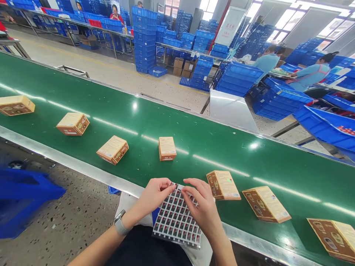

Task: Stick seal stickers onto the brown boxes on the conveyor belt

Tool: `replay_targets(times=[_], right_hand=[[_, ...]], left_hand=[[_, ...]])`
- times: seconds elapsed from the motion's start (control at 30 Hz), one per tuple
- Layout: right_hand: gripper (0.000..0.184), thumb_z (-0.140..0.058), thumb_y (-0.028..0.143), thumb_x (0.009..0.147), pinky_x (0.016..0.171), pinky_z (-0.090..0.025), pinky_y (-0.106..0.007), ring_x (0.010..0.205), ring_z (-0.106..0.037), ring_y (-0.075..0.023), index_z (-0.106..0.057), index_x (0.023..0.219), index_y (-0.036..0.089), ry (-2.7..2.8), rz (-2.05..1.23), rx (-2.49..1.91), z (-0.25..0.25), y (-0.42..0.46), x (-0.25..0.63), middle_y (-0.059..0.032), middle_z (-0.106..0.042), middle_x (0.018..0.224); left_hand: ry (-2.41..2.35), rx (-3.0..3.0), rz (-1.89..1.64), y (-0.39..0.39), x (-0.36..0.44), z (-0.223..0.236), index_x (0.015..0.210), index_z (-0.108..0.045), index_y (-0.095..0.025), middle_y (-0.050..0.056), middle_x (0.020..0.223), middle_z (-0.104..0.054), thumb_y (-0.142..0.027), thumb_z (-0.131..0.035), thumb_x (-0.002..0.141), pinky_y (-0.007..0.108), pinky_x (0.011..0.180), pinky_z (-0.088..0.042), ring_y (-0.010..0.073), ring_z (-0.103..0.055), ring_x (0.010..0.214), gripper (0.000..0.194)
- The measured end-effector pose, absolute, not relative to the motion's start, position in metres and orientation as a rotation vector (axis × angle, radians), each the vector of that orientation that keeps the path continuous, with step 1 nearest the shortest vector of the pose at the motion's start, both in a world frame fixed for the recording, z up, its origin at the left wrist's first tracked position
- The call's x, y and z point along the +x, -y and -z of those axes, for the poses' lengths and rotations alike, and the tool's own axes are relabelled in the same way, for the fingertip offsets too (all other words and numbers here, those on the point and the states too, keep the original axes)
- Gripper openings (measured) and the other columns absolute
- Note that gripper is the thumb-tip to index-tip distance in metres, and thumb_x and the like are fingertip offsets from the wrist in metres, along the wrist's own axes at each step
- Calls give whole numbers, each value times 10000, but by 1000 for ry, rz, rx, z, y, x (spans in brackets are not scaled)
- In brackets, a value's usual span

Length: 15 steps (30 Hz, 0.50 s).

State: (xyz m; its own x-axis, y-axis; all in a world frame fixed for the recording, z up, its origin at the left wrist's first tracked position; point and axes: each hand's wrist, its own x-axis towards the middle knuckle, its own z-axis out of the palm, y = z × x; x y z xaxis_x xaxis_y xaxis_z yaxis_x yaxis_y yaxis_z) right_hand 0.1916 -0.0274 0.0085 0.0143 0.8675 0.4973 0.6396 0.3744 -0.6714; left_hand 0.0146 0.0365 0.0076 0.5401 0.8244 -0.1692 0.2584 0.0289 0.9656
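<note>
1 head view, forward and down

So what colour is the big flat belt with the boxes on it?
The belt is green, with shiny white streaks of light; the head view shows it best.

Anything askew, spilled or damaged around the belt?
Slightly askew: the cartons on the green belt sit at mixed angles, unevenly spaced, not lined up. May be harmless. No spill or damage visible. The gridded tray looks orderly where it isn't covered.
</note>
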Motion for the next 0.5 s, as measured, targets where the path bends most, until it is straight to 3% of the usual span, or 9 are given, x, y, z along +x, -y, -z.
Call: replay_targets(times=[0.1, 0.2, 0.23, 0.3, 0.37, 0.5], right_hand=[[142, -686, 353, 888, 913, -485, -453, 1000, -647, -287, -702, 787, 254, 1386, -708, -1357, -7, 12, 196, -76, -724, 1046], [302, -670, 523, 869, 889, -513, -450, 1004, -658, -294, -709, 825, 226, 1141, -855, -1393, 7, -24, 208, -100, -724, 1089], [347, -657, 559, 868, 876, -523, -441, 1020, -657, -295, -720, 883, 218, 1081, -867, -1402, 13, -39, 212, -104, -726, 1090], [374, -676, 564, 868, 864, -534, -422, 1022, -662, -287, -722, 926, 197, 982, -889, -1417, 25, -71, 217, -96, -733, 1058], [323, -688, 492, 916, 870, -542, -417, 999, -673, -255, -706, 949, 171, 913, -911, -1418, 35, -99, 219, -74, -727, 1028], [211, -671, 351, 987, 801, -575, -382, 871, -684, -197, -668, 962, 142, 828, -962, -1430, 47, -134, 215, -40, -693, 976]], left_hand=[[-994, 1561, -611, -41, 11, -1, 671, -508, -189, -32, 587, -527, -498, -509, 899, 229, 525, -376, 130, -489, 560, 384], [-1001, 1642, -687, -54, 6, 7, 761, -609, -192, 78, 1017, -723, -421, -544, 896, 326, 810, -522, 236, -650, 968, 274], [-989, 1675, -717, -60, 5, 9, 771, -624, -196, 98, 1223, -687, -400, -561, 890, 384, 965, -490, 271, -597, 1167, 245], [-942, 1739, -755, -77, 5, 15, 751, -629, -202, 83, 1501, -509, -379, -593, 873, 475, 1179, -302, 308, -362, 1440, 218], [-881, 1784, -747, -93, 8, 22, 727, -625, -203, 63, 1582, -402, -373, -605, 867, 513, 1227, -200, 314, -216, 1518, 222], [-782, 1816, -713, -116, 19, 34, 700, -596, -214, 64, 1553, -443, -382, -611, 866, 508, 1236, -216, 304, -259, 1511, 236]])
